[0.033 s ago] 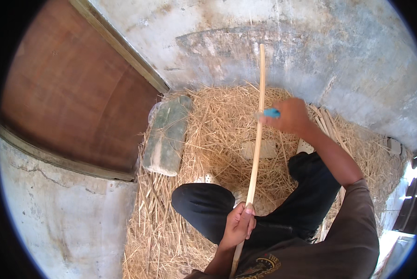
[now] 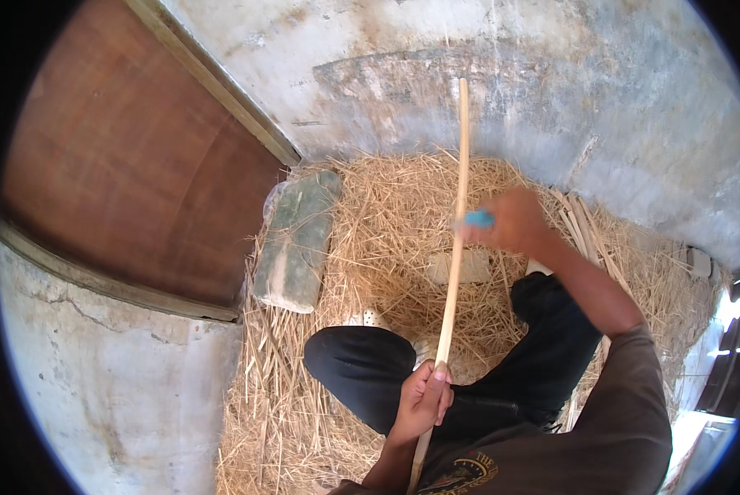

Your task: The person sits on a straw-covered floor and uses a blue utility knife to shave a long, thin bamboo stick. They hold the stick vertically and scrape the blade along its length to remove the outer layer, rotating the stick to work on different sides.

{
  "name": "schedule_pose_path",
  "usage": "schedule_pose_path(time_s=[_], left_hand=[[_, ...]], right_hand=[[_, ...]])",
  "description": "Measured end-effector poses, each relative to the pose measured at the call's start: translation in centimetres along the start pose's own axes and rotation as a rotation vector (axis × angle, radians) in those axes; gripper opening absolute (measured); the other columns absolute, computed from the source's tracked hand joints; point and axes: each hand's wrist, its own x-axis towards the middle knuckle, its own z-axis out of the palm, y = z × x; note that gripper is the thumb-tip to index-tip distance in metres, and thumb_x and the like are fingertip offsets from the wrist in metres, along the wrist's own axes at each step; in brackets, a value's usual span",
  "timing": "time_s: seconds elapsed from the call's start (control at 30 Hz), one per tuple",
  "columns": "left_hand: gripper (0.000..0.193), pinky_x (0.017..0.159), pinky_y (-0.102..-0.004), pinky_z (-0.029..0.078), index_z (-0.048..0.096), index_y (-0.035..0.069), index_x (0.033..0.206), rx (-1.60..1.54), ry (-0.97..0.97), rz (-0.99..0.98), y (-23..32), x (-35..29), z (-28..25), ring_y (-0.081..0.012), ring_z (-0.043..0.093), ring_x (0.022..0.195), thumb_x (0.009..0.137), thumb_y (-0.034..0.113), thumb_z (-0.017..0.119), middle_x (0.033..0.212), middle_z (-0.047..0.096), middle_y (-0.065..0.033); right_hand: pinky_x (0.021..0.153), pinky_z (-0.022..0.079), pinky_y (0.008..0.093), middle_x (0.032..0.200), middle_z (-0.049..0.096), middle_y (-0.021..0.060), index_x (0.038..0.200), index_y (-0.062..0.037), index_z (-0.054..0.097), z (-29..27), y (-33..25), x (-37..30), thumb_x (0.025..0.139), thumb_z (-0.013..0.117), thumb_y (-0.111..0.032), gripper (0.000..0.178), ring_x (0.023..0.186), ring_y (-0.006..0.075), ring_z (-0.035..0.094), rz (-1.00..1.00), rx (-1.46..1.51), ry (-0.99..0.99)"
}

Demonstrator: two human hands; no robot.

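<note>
Straw-covered floor (image 2: 275, 396), stained wall (image 2: 551, 91) along its far edge. Stick (image 2: 451, 309) slants over floor's middle, left hand (image 2: 426, 400) clamped round its lower part. Right hand (image 2: 514, 219), blurred, closed on blue tool (image 2: 479, 219) at stick's upper half. Tool could skip if stick flexes.

The left hand (image 2: 425, 399) curls tight close to the body; the right hand (image 2: 512, 221), blurred, is farther forward.
</note>
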Motion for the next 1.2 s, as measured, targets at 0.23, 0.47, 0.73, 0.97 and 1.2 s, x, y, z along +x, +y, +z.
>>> schedule_pose_path(time_s=[0.23,0.47,0.73,0.97,1.2], left_hand=[[0.023,0.042,-0.0215,0.028,0.045,0.005,0.094,-0.164,-0.008,0.043,0.5,0.4,-0.9,-0.0064,0.029,0.034,0.105,0.021,0.034,0.047,0.038,0.0003],[0.024,0.041,-0.0212,0.029,0.045,0.004,0.094,-0.176,-0.044,0.012,0.1,0.0,-0.2,-0.0061,0.030,0.034,0.105,0.023,0.034,0.048,0.039,0.0002],[0.022,0.041,-0.0211,0.029,0.045,0.004,0.093,0.094,0.057,0.027,1.1,-0.5,0.1,-0.0051,0.031,0.035,0.104,0.021,0.037,0.048,0.040,0.0005],[0.023,0.036,-0.0196,0.028,0.045,0.004,0.092,0.030,-0.041,-0.006,0.1,-1.3,0.3,-0.0043,0.034,0.037,0.104,0.023,0.040,0.049,0.040,0.0024],[0.021,0.042,-0.0216,0.030,0.045,0.005,0.093,0.077,-0.061,-0.068,0.4,-1.6,0.5,-0.0053,0.032,0.035,0.104,0.021,0.037,0.048,0.040,0.0008]], right_hand=[[0.041,0.039,0.0359,0.043,0.048,0.0038,0.053,-0.0082,0.060,0.6,-3.6,-1.9,0.073,0.047,-0.084,0.080,0.039,0.0207,0.050,-0.135,0.091,-0.139],[0.037,0.036,0.0349,0.041,0.043,0.0008,0.048,-0.0117,0.053,0.3,0.2,0.3,0.070,0.058,-0.080,0.072,0.036,0.0175,0.045,0.055,0.008,-0.036],[0.037,0.035,0.0349,0.041,0.044,0.0007,0.050,-0.0106,0.053,0.9,-1.9,-0.6,0.070,0.057,-0.081,0.074,0.036,0.0181,0.045,-0.091,0.030,-0.039],[0.042,0.037,0.0345,0.041,0.042,0.0001,0.055,-0.0093,0.059,-0.3,5.9,3.5,0.077,0.052,-0.077,0.072,0.039,0.0168,0.044,0.189,-0.015,0.065],[0.054,0.044,0.0418,0.046,0.048,0.0053,0.060,-0.0068,0.061,-2.7,10.2,6.9,0.081,0.048,-0.076,0.073,0.050,0.0240,0.053,0.391,-0.217,0.048]])
